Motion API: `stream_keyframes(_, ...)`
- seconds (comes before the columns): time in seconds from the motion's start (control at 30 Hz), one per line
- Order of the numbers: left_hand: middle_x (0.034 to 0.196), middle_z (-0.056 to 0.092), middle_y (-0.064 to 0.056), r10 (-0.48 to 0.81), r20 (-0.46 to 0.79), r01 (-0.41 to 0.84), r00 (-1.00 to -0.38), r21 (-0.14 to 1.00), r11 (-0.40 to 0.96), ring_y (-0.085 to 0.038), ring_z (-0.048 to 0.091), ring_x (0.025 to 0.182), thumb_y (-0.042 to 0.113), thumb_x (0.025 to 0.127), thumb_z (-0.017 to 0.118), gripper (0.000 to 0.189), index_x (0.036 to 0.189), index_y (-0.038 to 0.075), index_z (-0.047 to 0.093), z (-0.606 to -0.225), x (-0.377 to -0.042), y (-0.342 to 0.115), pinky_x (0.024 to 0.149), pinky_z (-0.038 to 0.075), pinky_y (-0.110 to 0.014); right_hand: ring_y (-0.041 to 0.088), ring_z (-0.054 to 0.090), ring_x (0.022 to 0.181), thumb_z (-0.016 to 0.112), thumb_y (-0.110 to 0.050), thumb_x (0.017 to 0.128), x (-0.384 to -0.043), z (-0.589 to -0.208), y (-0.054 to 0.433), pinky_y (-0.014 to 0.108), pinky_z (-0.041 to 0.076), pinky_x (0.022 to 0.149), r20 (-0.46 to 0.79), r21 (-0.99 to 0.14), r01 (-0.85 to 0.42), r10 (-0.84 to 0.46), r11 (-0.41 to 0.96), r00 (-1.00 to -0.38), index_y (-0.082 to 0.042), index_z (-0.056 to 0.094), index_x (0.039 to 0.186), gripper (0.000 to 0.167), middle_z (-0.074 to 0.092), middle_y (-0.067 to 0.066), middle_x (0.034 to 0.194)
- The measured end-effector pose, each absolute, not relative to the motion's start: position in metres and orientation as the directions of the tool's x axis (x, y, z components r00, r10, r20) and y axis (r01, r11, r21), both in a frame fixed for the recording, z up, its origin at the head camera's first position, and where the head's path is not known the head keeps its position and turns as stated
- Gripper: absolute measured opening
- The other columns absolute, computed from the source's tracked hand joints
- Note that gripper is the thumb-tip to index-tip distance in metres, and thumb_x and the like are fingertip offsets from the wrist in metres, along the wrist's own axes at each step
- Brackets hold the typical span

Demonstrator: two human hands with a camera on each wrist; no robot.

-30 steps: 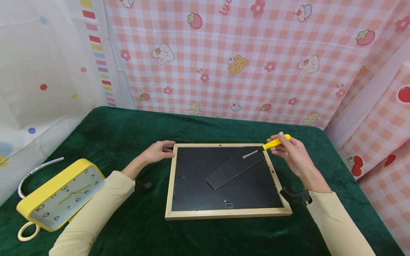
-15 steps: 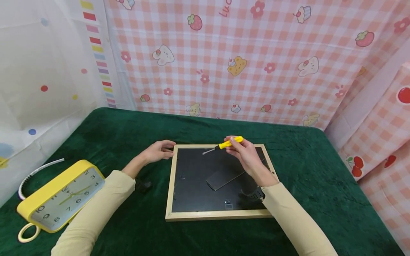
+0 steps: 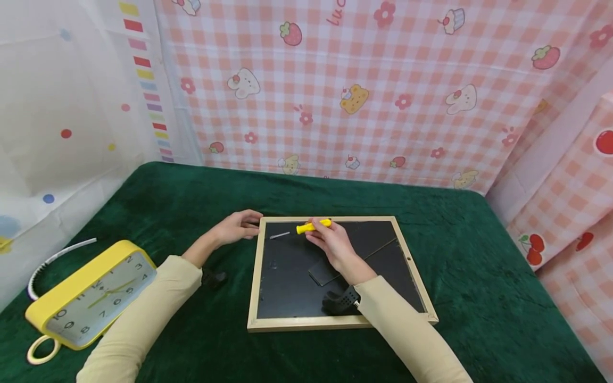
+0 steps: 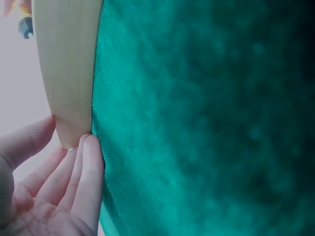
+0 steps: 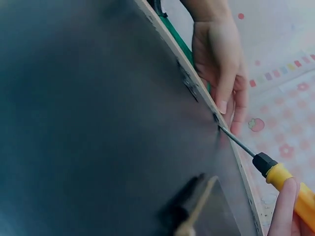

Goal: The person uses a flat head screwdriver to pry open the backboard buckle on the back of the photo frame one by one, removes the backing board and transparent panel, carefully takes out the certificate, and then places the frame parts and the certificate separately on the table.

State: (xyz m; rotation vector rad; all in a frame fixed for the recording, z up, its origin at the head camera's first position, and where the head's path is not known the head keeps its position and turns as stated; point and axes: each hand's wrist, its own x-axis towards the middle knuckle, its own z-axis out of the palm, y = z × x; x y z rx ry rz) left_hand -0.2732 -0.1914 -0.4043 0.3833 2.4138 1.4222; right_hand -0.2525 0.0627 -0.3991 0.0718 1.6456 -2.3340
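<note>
A picture frame [image 3: 254, 276] with a light wooden rim lies back side up, its black backing board [image 3: 287, 287] showing. My left hand [image 3: 234, 226] holds the far left corner, thumb on one side and fingers [image 4: 91, 167] on the other in the left wrist view. A yellow-handled screwdriver [image 3: 304, 229] is gripped in my right hand [image 3: 336, 249], over the board. In the right wrist view its shaft [image 5: 238, 141] points at the inner edge of the rim, tip right by a small dark tab and close to the left thumb. My right forearm partly covers the stand leg [image 3: 325, 272].
A yellow clock [image 3: 102, 298] lies on the left of the green cloth [image 3: 201, 330], beside my left sleeve. A curved white cord-like strip [image 3: 62, 250] lies behind the clock. A pink checked curtain [image 3: 325, 69] hangs along the far side of the table.
My right hand has carried the screwdriver leftward from the far right corner, across the board, to near the left rim. The left hand has stayed at its corner.
</note>
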Motion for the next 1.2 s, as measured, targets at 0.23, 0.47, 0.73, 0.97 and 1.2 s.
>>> stream_keyframes(0.23,0.131,0.034,-0.025,0.432,-0.142,0.091,-0.891,0.875,0.475,-0.035,0.041,0.114,0.009,0.088,0.054,0.053,0.133,-0.004,0.030,-0.406,-0.275,-0.196,0.086,0.040,-0.042,0.013,0.058,0.078,0.054,-0.014,0.089,-0.250,-0.402,0.060,0.027,0.047,0.077,-0.172,-0.929,0.234,-0.224,-0.288,-0.959,0.007,0.049,0.119,0.037,0.054,0.015,0.106)
stream_keyframes(0.47,0.135,0.029,-0.024,0.480,-0.155,0.093,-0.864,0.887,0.453,-0.036,0.035,0.118,0.012,0.086,0.059,0.061,0.135,-0.002,0.026,-0.404,-0.274,-0.202,0.091,0.035,-0.046,0.016,0.059,0.081,0.055,-0.015,0.088,-0.253,-0.404,0.060,0.029,0.046,0.078,-0.166,-0.933,0.239,-0.264,-0.271,-0.950,0.008,0.047,0.121,0.041,0.054,0.015,0.106)
stream_keyframes(0.73,0.134,0.028,-0.026,0.486,-0.151,0.101,-0.861,0.886,0.453,-0.037,0.035,0.118,0.012,0.086,0.058,0.060,0.135,-0.004,0.026,-0.403,-0.270,-0.202,0.090,0.035,-0.046,0.016,0.060,0.082,0.054,-0.015,0.088,-0.254,-0.407,0.055,0.028,0.046,0.077,-0.152,-0.939,0.218,-0.250,-0.264,-0.956,0.006,0.048,0.118,0.037,0.055,0.016,0.106)
stream_keyframes(0.97,0.135,0.028,-0.025,0.483,-0.153,0.101,-0.862,0.881,0.461,-0.036,0.035,0.118,0.010,0.086,0.058,0.059,0.134,-0.003,0.027,-0.403,-0.270,-0.202,0.090,0.036,-0.045,0.018,0.061,0.084,0.054,-0.016,0.088,-0.254,-0.407,0.052,0.029,0.046,0.077,-0.120,-0.953,0.184,-0.260,-0.239,-0.958,0.005,0.047,0.117,0.037,0.055,0.017,0.108)
stream_keyframes(1.2,0.135,0.028,-0.025,0.489,-0.149,0.109,-0.860,0.881,0.461,-0.036,0.035,0.118,0.012,0.086,0.058,0.060,0.135,-0.004,0.027,-0.405,-0.273,-0.200,0.090,0.036,-0.044,0.022,0.061,0.086,0.054,-0.019,0.089,-0.250,-0.406,0.053,0.030,0.047,0.076,-0.077,-0.977,0.123,-0.252,-0.175,-0.965,0.004,0.048,0.117,0.037,0.055,0.017,0.108)
